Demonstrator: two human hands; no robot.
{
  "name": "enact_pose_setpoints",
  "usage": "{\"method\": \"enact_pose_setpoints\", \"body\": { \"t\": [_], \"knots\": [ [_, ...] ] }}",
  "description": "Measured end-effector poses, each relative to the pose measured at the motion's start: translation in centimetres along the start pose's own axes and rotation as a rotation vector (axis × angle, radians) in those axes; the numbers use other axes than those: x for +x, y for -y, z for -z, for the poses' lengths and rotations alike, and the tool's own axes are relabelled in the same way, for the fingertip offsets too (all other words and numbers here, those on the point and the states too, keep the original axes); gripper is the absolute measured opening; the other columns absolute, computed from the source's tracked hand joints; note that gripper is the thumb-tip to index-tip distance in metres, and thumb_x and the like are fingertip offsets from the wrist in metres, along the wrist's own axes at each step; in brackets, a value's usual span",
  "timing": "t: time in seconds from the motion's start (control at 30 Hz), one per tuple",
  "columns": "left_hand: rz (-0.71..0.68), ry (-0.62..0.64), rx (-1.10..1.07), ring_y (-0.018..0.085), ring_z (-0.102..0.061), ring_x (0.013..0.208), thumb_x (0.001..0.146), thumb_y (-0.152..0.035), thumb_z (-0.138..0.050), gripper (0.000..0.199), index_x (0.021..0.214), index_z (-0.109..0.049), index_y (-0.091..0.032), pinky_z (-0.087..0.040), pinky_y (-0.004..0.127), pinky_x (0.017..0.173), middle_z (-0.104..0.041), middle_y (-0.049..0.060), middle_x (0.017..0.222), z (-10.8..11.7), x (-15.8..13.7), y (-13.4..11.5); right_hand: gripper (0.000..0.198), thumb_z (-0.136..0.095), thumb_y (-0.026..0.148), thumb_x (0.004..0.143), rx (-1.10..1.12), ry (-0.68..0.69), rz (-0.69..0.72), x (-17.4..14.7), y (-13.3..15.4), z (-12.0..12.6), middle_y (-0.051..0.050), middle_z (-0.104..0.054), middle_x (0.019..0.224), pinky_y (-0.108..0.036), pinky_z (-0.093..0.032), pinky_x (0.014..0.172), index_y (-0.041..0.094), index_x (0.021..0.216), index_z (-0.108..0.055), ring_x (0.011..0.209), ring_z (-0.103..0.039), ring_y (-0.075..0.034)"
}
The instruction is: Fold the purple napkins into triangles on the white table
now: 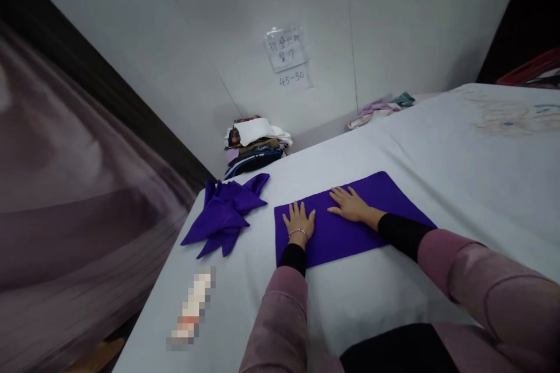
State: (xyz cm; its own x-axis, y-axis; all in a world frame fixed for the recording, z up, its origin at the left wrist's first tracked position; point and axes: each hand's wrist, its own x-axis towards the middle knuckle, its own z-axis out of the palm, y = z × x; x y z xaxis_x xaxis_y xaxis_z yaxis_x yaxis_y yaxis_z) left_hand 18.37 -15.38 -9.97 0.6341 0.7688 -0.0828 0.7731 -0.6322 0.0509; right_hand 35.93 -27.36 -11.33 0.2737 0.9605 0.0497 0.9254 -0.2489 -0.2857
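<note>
A purple cloth napkin (pixel 336 239) lies flat as a long rectangle on the white-covered table (pixel 236 314). My left hand (pixel 299 222) rests palm down on its left part, fingers spread, a bracelet at the wrist. Near the napkin's far edge, at about the middle, my right hand (pixel 351 206) also lies flat with fingers apart. Neither hand grips anything. To the left sits a loose heap of purple napkins (pixel 227 209) with pointed corners, apart from the flat one.
A stack of folded clothes (pixel 256 142) stands by the wall behind the heap. Crumpled light fabric (pixel 376 113) lies at the far edge. A blurred-out pale object (pixel 192 306) is at the near left. Handwritten paper signs (pixel 286 52) hang on the wall. A draped curtain (pixel 79 215) borders the left.
</note>
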Motion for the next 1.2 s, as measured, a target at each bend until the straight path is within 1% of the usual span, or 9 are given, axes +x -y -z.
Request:
{"method": "enact_pose_setpoints", "body": {
  "t": [0.2,0.33,0.47,0.67,0.73,0.8,0.9,1.07,1.2],
  "knots": [
    [-0.003,-0.002,0.022,0.027,-0.013,0.144,0.092,-0.056,-0.018,0.067,0.146,-0.029,-0.020,-0.013,0.057,0.113,-0.020,0.008,0.156,0.1,-0.1,0.1,0.078,-0.017,0.065,0.088,-0.095,-0.052,-0.338,-3.7,-10.8,2.7,-0.014,-0.026,0.153,-0.055,-0.013,0.111,0.014,0.146,-0.031,0.141,-0.018,-0.030],
    [-0.003,0.005,0.012,0.027,-0.012,0.144,0.091,-0.057,-0.018,0.067,0.147,-0.028,-0.020,-0.012,0.056,0.114,-0.020,0.008,0.156,0.1,0.1,0.3,0.079,-0.017,0.064,0.088,-0.110,-0.037,-0.448,-4.7,-13.0,3.6,-0.015,-0.024,0.153,-0.057,-0.013,0.110,0.011,0.146,-0.029,0.141,-0.016,-0.030],
    [0.008,0.032,0.008,0.027,-0.011,0.144,0.091,-0.057,-0.018,0.067,0.147,-0.027,-0.021,-0.013,0.056,0.114,-0.019,0.008,0.156,0.4,0.1,0.1,0.082,-0.018,0.065,0.088,-0.115,-0.088,-0.405,-3.5,-8.6,3.7,-0.018,-0.022,0.153,-0.055,-0.011,0.111,0.007,0.145,-0.031,0.142,-0.013,-0.031],
    [-0.014,0.055,0.037,0.028,-0.013,0.144,0.093,-0.051,-0.019,0.061,0.145,-0.031,-0.021,-0.015,0.059,0.112,-0.022,0.009,0.156,1.5,0.5,-1.2,0.080,-0.021,0.066,0.087,0.039,-0.016,0.071,0.1,3.1,0.5,-0.016,-0.028,0.152,-0.052,-0.011,0.113,0.012,0.145,-0.034,0.141,-0.018,-0.029],
    [-0.031,0.042,0.042,0.027,-0.012,0.144,0.094,-0.047,-0.019,0.058,0.146,-0.029,-0.022,-0.015,0.057,0.113,-0.020,0.008,0.156,1.4,0.8,-1.3,0.078,-0.022,0.065,0.088,0.068,0.012,0.111,1.1,4.8,-0.4,-0.016,-0.029,0.151,-0.053,-0.011,0.112,0.013,0.144,-0.035,0.141,-0.018,-0.030],
    [-0.024,0.049,0.027,0.026,-0.011,0.144,0.094,-0.048,-0.020,0.059,0.147,-0.027,-0.022,-0.014,0.056,0.113,-0.018,0.007,0.157,1.1,1.1,-1.2,0.076,-0.022,0.064,0.088,0.060,0.037,0.101,1.5,4.7,-0.8,-0.015,-0.030,0.151,-0.054,-0.012,0.112,0.014,0.144,-0.036,0.141,-0.019,-0.030],
    [-0.024,0.051,-0.003,0.025,-0.010,0.144,0.092,-0.055,-0.017,0.064,0.147,-0.025,-0.022,-0.013,0.055,0.114,-0.018,0.006,0.157,0.6,1.3,-0.8,0.075,-0.023,0.065,0.087,0.010,0.034,0.045,1.1,1.5,-0.5,-0.013,-0.029,0.152,-0.053,-0.013,0.112,0.017,0.144,-0.036,0.141,-0.020,-0.029],
    [-0.027,0.049,-0.059,0.024,-0.009,0.145,0.089,-0.064,-0.013,0.073,0.148,-0.025,-0.021,-0.011,0.051,0.116,-0.017,0.005,0.157,0.1,1.4,0.0,0.077,-0.019,0.064,0.087,-0.065,-0.043,-0.209,-1.7,-7.1,0.6,-0.012,-0.028,0.153,-0.056,-0.015,0.111,0.016,0.145,-0.033,0.141,-0.018,-0.031],
    [0.034,0.050,-0.066,0.023,-0.009,0.145,0.088,-0.066,-0.014,0.076,0.148,-0.024,-0.020,-0.010,0.050,0.116,-0.017,0.005,0.157,0.2,1.8,2.9,0.080,-0.016,0.064,0.087,-0.131,-0.091,-0.304,-3.3,-11.1,0.9,-0.015,-0.030,0.152,-0.055,-0.016,0.111,0.011,0.144,-0.033,0.140,-0.020,-0.032]
  ]
}}
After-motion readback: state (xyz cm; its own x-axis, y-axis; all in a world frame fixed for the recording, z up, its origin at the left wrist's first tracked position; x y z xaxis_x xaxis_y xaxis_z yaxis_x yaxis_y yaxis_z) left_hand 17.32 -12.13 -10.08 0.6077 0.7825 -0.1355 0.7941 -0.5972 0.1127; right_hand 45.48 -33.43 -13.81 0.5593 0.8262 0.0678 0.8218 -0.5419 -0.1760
